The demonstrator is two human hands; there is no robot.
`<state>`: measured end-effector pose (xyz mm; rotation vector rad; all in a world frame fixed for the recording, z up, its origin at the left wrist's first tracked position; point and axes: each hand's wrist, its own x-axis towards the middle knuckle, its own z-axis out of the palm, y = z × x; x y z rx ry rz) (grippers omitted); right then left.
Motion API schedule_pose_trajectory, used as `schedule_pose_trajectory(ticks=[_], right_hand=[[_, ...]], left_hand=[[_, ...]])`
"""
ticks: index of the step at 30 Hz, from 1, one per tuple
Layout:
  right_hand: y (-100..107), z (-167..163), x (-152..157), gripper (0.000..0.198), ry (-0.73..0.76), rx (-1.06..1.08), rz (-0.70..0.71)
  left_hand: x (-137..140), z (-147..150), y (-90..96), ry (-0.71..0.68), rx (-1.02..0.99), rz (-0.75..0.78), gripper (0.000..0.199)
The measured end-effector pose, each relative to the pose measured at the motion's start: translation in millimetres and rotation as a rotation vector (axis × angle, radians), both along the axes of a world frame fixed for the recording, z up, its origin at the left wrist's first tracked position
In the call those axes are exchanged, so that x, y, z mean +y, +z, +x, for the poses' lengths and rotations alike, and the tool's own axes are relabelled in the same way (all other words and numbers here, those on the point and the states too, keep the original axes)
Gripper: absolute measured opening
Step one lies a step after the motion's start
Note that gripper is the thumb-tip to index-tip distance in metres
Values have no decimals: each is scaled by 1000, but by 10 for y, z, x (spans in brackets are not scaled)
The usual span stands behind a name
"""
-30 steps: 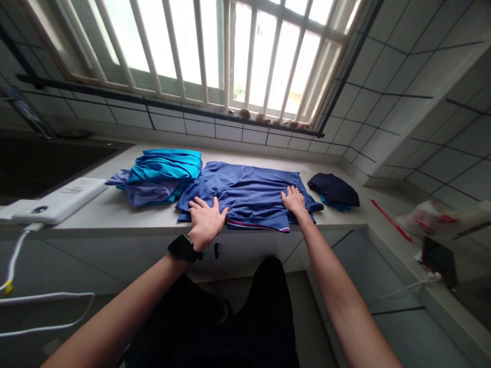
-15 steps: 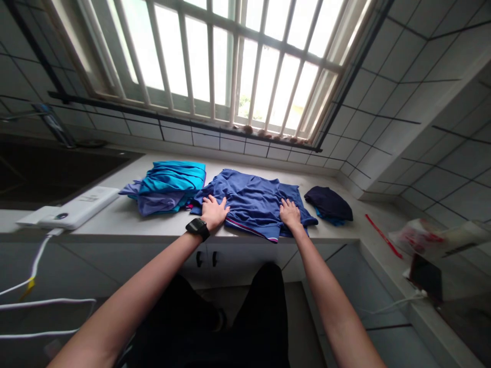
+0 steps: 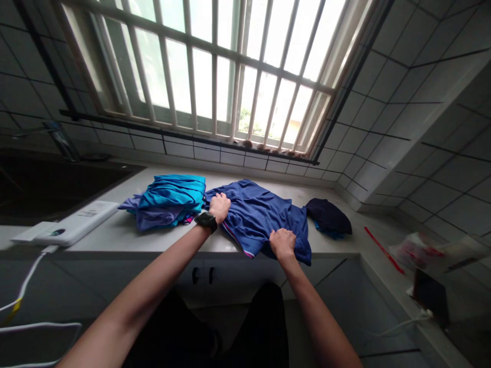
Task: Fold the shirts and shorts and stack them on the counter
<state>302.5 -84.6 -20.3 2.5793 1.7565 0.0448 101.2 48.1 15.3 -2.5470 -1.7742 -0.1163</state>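
On the table [image 3: 103, 235], the shirt [image 3: 261, 212] lies askew, its long axis slanting from far left to near right. The left hand [image 3: 220, 206] has its grip clenched at the left end; the right hand [image 3: 283, 242], nearer the right end, clutches the near edge.

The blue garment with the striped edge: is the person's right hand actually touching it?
Touching. The head view shows the right hand curled over the front part of the blue garment, with no gap between skin and cloth.
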Motion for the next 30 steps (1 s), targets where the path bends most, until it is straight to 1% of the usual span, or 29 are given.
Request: schedule_pose_trajectory(ticks=[2,3,5,6,7,9,10,12,14,16,18,19,21,22,24,25,27,28,29,30], right_hand=[[106,69,-6,53,31,12,15],[165,160,11,52,24,17,22],[266,421,81,52,30,39,23],[296,566,127,52,32,55,21],[307,700,174,51,46,58,10],[275,892,256,58,58,60,-50],[241,936,282,60,51,56,-77],[161,919,292,58,16,33,-96],[96,791,247,56,-10,-24,-66],[53,597,158,53,-23,-78,-31],[25,373,45,49,-29,-96,4],[16,263,-14,48,-30,-91,22],[13,77,-122,45,-18,-65,58],[23,15,-168,44,0,-45,68],[67,-19,-237,41,64,16,74],[96,14,-264,39,113,60,78],[142,161,-319,35,243,173,109],[145,261,-355,33,322,232,139],[128,366,-401,30,407,279,169],[87,468,-456,33,488,308,192]], left_hand=[[-329,125,-40,-8,-26,30,50],[-516,189,-98,-26,-72,42,56],[-858,303,-262,-109,-107,-9,78],[-986,349,-349,-144,-94,-62,79],[-1071,385,-427,-162,-89,-68,72],[-1106,420,-537,-173,-90,-71,63],[-1061,415,-563,-175,-92,-72,60],[-883,357,-565,-198,-88,-105,58],[-649,240,-519,-238,-73,-155,56],[-429,87,-450,-281,-69,-185,53],[-288,-66,-379,-304,-70,-192,49],[-267,-131,-352,-312,-71,-177,47],[-343,-213,-341,-337,-96,-108,41],[-437,-227,-365,-364,-127,-68,39],[-699,-212,-483,-449,-213,-10,38],[-840,-195,-571,-497,-253,-2,43],[-1075,-173,-778,-539,-226,62,81],[-1149,-179,-881,-542,-190,106,91],[-1191,-198,-976,-539,-158,160,92],[-1204,-229,-1057,-539,-130,217,86]])
